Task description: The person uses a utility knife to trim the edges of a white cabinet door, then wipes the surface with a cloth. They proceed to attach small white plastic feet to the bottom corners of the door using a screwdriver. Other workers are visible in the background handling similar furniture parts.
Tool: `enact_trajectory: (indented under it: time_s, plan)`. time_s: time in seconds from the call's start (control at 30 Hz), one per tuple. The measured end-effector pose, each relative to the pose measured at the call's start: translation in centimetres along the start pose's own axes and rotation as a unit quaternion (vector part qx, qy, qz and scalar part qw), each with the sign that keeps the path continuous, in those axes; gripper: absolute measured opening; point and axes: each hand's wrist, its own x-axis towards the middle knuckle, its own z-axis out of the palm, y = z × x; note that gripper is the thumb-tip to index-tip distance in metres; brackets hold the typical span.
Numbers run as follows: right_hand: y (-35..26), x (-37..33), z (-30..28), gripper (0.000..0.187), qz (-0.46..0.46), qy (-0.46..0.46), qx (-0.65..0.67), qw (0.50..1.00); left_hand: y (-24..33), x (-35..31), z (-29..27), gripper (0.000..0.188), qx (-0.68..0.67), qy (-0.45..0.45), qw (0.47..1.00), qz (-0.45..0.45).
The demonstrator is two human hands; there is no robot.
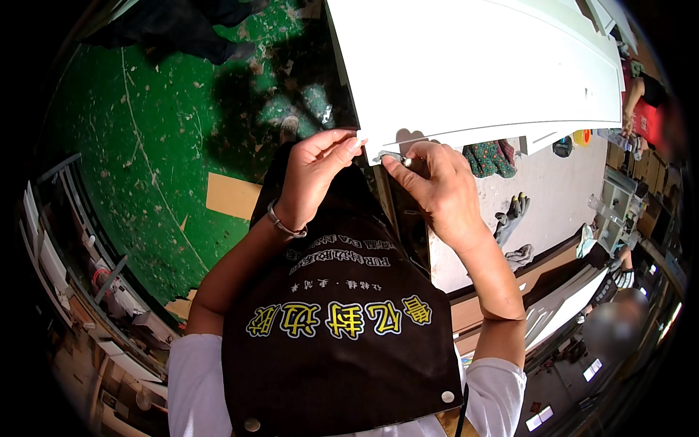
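Note:
A large white panel (473,65), brightly lit, lies in front of me with its near corner between my hands. My left hand (317,175) is at the left side of that corner, thumb and forefinger pinched together. A tiny whitish bit shows at those fingertips, too small to name. On the panel's near edge, my right hand (444,189) has thumb and fingers closed round a small shiny metal piece (403,159). Most of that piece is hidden by the fingers. A grey mark (379,156) shows on the corner beside my right thumb.
Right of my right hand, a pale tabletop (557,186) bears a patterned cloth (490,159) and grey gloves (512,217). Cardboard (231,195) lies on the green floor (156,160). Other people are at the right, one in a red top (646,127). Racks stand far left.

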Motion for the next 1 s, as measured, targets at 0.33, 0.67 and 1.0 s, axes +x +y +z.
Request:
enact_trajectory:
  time_s: [0.33, 0.67, 1.0]
  plan:
    - [0.4, -0.6, -1.0, 0.019, 0.025, 0.022, 0.135, 0.99, -0.2, -0.3, -1.2, 0.023, 0.024, 0.014, 1.0, 0.01]
    - [-2.2, -2.2, 0.1, 0.027, 0.084, -0.003, 0.17, 0.982, 0.0, -3.4, -0.9, 0.01, 0.094, -0.1, 0.99, -0.012]
    - [-2.1, -2.3, -0.8, 0.022, 0.051, 0.061, 0.071, 0.994, 0.9, -2.7, -2.8, 0.02, -0.092, -0.22, 0.945, -0.225]
